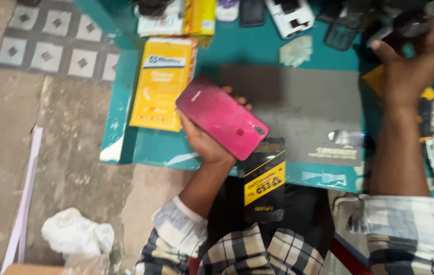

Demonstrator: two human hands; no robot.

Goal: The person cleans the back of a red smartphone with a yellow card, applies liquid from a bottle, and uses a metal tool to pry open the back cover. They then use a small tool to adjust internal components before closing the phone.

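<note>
On the teal table (pixel 329 56) in front of me, I see 2 hands at work. My left hand (pixel 204 140) is curled around a pink phone (pixel 222 116) and grips it from below. The phone lies back side up, tilted, with its camera end pointing down toward the right. It hangs over the near edge of the table, just beside a yellow box (pixel 163 81) that lies flat on the table's left side. My right hand (pixel 410 63) is far off at the right side of the table, well apart from the phone. Its fingers are closed around a dark tool (pixel 413 21) with a shiny tip, but the tool is blurry and I cannot tell what kind it is. Between the 2 hands lies a big gray mat (pixel 303 107), flat on the table. A small shiny thing (pixel 347 137) rests on the mat's near right part. A black and yellow packet (pixel 264 178) sticks out past the near edge of the table, just under the phone. At the far side of the table I see a white box (pixel 291 15), a dark phone (pixel 252 11) and a scrap of pale cloth (pixel 296 51). Both my arms have checked sleeves (pixel 181 229) rolled up. Down on the bare floor at the left lies a crumpled white rag (pixel 77 234).
</note>
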